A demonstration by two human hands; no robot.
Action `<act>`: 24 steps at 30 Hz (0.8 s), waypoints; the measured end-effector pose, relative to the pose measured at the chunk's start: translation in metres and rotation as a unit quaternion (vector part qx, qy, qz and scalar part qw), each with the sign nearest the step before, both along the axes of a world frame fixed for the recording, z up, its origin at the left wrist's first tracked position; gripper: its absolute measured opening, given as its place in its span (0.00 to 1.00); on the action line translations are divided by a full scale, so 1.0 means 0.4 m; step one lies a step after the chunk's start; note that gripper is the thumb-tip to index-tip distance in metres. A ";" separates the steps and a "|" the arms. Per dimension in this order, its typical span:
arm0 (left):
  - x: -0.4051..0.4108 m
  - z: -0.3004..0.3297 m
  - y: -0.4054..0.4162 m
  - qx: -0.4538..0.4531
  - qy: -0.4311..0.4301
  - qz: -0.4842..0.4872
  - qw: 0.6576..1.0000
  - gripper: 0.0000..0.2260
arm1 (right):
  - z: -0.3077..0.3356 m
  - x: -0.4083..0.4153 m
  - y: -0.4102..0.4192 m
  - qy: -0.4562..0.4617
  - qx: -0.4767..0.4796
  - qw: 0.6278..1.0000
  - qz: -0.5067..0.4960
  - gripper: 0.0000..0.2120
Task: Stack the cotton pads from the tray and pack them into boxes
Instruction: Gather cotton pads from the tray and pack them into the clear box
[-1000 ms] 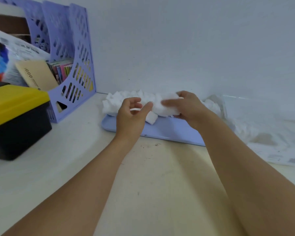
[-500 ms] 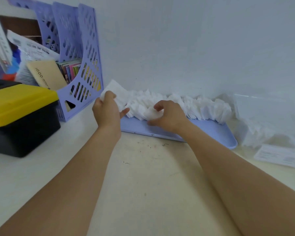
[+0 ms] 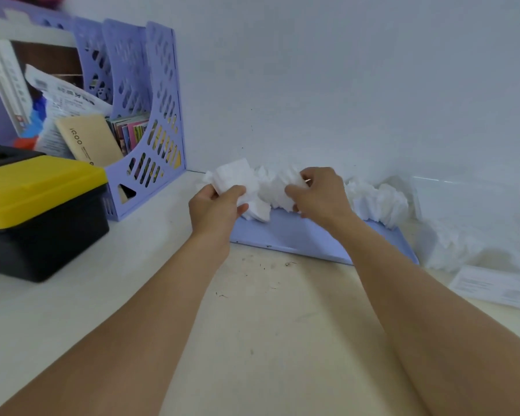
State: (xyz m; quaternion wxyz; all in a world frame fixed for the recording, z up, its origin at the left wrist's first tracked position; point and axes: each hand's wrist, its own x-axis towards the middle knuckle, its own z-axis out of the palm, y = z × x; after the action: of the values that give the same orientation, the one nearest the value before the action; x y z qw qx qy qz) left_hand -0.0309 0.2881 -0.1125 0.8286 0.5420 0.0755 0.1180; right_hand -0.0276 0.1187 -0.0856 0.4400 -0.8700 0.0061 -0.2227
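Two hands of mine work at the far edge of the table point(image 3: 252, 340), forearms reaching in from the lower corners and converging toward twelve o'clock. Starting at nine o'clock, a black box with a yellow lid point(image 3: 39, 211) sits beside a lilac file rack point(image 3: 159, 151) stuffed with papers and booklets.

My left hand point(image 3: 215, 210) is next, back of the hand toward me, wrist straight. Its thumb and fingers point(image 3: 237, 192) are curled in and pinch a small sheaf of white cotton pads point(image 3: 234, 175), lifted above the left end of the lilac tray point(image 3: 297, 235).

My right hand point(image 3: 320, 192) sits at about one o'clock from the left, knuckles up, wrist bent slightly down. Its fingers are hooked tightly into the heap of cotton pads point(image 3: 376, 201) that runs along the tray's back edge against the wall point(image 3: 342, 85); they grip a clump there, though I cannot tell how many pads.

At three o'clock, just off the tray's right end, lies a clear plastic bag point(image 3: 475, 235) with more white pads showing inside, and a printed sheet point(image 3: 499, 288) rests on the table near it.
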 end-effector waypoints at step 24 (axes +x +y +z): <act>-0.029 0.016 -0.064 0.003 -0.006 -0.104 0.995 0.07 | 0.042 -0.020 -0.030 0.194 0.295 0.914 0.201 0.10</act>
State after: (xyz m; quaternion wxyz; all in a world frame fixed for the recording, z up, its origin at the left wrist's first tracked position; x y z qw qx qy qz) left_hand -0.0426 0.2626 -0.1059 0.8352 0.5487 0.0135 0.0340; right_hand -0.0356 0.1066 -0.0688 0.7021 -0.7097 -0.0185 0.0553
